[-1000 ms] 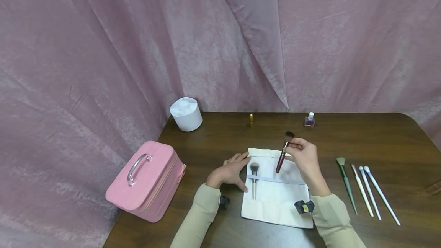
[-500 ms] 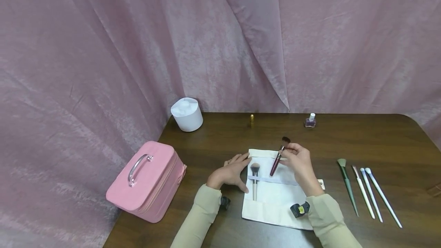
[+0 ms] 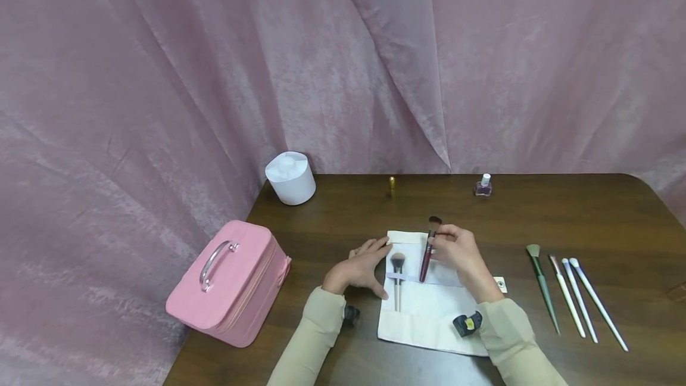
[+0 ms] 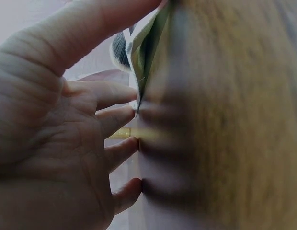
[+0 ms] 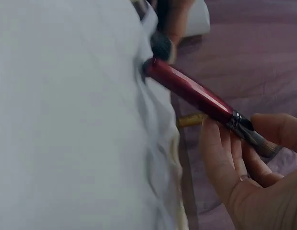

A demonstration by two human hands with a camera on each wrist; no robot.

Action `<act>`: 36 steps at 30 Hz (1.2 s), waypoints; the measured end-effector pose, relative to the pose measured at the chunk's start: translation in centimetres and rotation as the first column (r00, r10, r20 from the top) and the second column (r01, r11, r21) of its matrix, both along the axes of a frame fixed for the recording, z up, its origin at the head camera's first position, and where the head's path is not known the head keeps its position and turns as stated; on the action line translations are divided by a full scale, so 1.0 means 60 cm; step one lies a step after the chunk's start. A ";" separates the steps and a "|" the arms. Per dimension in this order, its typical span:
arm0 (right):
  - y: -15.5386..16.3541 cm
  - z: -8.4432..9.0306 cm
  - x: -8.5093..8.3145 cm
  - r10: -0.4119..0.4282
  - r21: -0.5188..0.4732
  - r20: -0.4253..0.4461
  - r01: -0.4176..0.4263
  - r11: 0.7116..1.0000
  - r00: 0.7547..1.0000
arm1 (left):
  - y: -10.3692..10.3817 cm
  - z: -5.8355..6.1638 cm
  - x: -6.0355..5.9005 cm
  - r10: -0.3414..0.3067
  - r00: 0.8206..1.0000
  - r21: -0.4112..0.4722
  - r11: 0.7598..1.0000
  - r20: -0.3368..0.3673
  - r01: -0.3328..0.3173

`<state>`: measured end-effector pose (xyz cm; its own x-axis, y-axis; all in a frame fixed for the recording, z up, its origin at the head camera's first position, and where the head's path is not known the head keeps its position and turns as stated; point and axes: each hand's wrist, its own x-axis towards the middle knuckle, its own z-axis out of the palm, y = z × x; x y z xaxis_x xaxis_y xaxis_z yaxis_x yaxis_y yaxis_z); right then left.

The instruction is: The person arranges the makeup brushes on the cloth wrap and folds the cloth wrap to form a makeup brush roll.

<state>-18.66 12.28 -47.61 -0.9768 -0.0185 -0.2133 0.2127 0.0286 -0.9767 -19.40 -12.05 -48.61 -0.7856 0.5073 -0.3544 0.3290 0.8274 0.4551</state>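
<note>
A white cloth brush roll (image 3: 429, 329) lies unfolded on the table, with a thin band across it. My right hand (image 3: 458, 255) pinches a dark red makeup brush (image 3: 426, 262) near its ferrule, bristles up and away. In the right wrist view the handle end of the red brush (image 5: 189, 91) meets the band's edge. A makeup brush with a pale handle (image 3: 397, 279) sits under the band at the roll's left side. My left hand (image 3: 359, 270) rests along the roll's left edge, fingers spread; in the left wrist view its fingertips (image 4: 131, 143) touch the table.
Right of the roll lie a green brush (image 3: 542, 285) and several pale-handled brushes (image 3: 581, 299). A pink case (image 3: 227, 282) stands at the left. Along the back are a white tissue roll (image 3: 291, 180), a small gold tube (image 3: 392, 184) and a nail polish bottle (image 3: 483, 186).
My right hand has moved left and slightly down with the red brush, which stands more upright, its handle end now at the band. My left hand stays in place.
</note>
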 end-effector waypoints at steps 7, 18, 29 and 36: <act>0.006 -0.003 -0.010 -0.061 -0.065 -0.002 0.061 0.996 0.998 | -0.004 0.003 -0.003 0.006 1.000 0.006 1.000 -0.002 -0.006; -0.022 -0.022 0.003 0.058 -0.007 -0.001 -0.058 0.998 0.998 | -0.002 -0.003 -0.002 -0.004 1.000 0.028 1.000 0.005 0.004; -0.031 -0.023 0.009 0.155 0.037 0.016 -0.156 0.987 0.988 | 0.000 -0.004 -0.003 -0.002 1.000 0.007 1.000 -0.014 0.003; -0.036 -0.023 0.008 0.143 0.064 0.037 -0.145 0.987 0.989 | 0.000 -0.005 -0.003 -0.002 1.000 -0.008 1.000 -0.020 0.001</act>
<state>-18.16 10.10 -48.97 -0.9577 -0.1434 -0.2496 0.2326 0.1256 -0.9644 -19.55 -12.06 -48.93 -0.7919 0.5056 -0.3423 0.3395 0.8306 0.4415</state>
